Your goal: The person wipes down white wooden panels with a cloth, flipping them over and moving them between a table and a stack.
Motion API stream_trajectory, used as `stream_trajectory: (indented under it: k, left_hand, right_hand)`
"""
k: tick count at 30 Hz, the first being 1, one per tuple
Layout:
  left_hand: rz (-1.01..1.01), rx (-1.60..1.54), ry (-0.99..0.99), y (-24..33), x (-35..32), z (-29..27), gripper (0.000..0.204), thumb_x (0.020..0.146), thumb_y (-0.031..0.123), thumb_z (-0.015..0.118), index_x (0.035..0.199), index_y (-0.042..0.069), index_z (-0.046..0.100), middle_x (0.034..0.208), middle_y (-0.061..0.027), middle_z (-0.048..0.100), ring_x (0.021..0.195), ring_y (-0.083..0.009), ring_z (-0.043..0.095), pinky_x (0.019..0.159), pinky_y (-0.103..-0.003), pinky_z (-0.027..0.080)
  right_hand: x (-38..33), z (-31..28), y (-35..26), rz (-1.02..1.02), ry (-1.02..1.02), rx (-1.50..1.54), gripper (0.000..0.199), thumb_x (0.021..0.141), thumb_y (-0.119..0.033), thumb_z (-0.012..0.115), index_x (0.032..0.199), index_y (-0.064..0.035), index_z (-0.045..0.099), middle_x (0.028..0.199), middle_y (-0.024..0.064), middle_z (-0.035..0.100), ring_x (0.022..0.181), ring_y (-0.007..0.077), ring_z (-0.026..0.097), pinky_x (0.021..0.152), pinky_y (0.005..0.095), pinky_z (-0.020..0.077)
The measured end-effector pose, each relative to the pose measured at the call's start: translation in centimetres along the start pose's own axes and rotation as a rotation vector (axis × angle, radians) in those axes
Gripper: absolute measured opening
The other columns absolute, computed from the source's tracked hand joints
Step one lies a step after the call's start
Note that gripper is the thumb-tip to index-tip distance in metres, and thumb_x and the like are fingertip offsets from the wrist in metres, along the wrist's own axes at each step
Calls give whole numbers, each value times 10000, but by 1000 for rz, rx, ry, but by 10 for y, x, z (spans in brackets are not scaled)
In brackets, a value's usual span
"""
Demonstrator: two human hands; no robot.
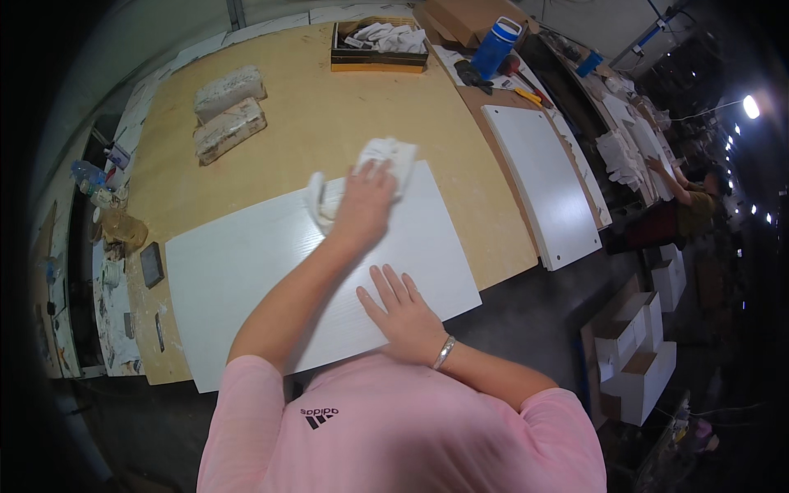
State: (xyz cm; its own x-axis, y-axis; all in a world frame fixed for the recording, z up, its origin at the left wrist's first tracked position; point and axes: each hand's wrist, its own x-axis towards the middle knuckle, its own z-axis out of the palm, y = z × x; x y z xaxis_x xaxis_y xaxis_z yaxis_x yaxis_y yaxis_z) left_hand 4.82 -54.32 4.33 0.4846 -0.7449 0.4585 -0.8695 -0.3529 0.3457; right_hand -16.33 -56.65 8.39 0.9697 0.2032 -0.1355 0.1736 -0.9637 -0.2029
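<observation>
A large white panel (246,287) lies flat on the wooden workbench (312,115) right in front of me. My left hand (362,205) presses a crumpled white cloth (386,156) onto the panel's far edge, fingers closed over it. My right hand (403,316), with a silver bracelet on the wrist, lies flat with fingers spread on the panel's near right part and holds nothing.
Two wrapped whitish bundles (228,111) lie at the bench's far left. A dark tray of white pieces (380,45), a blue bottle (497,45) and a yellow knife (528,96) sit at the back. Stacked white panels (542,181) lie right. Another person (699,197) works far right, near white boxes (641,345) on the floor.
</observation>
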Motion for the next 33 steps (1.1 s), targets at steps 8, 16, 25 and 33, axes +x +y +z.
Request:
stream_trajectory:
  k: [8,16,25,33]
  left_hand:
    - [240,-996,-899,167,-13,-42,320,886,215,614,1156,45,593,845,-227,638,808,-367,634,797,-437,509]
    - [440,-281,-279,78,-1,-22,426,768,82,677,1188,148,651,1277,-72,623,1145,-276,581,929,-443,457]
    - [-546,185,248,-258,-110,-117,396,971,243,563,1300,25,590,1057,-192,686,908,-310,660,806,-404,498]
    - [-757,-41,561,-274,-237,-276,436,975,240,564,1298,-52,575,1018,-126,673,822,-177,594,738,-317,495]
  right_hand:
    - [-1,68,-4,84,274,265,631,952,-319,481,1519,-81,344,1605,269,158,1498,421,135,1200,506,161]
    - [-17,41,-13,47,242,81,728,773,-133,613,1472,-69,420,1470,259,397,1389,423,349,1151,554,272]
    - [-16,32,-16,20,328,23,631,838,-81,557,1457,-59,434,1535,271,326,1424,417,324,1139,529,312]
    - [-16,65,-16,-9,506,102,527,874,-132,564,1384,-10,509,1468,299,411,1375,432,399,1114,510,368]
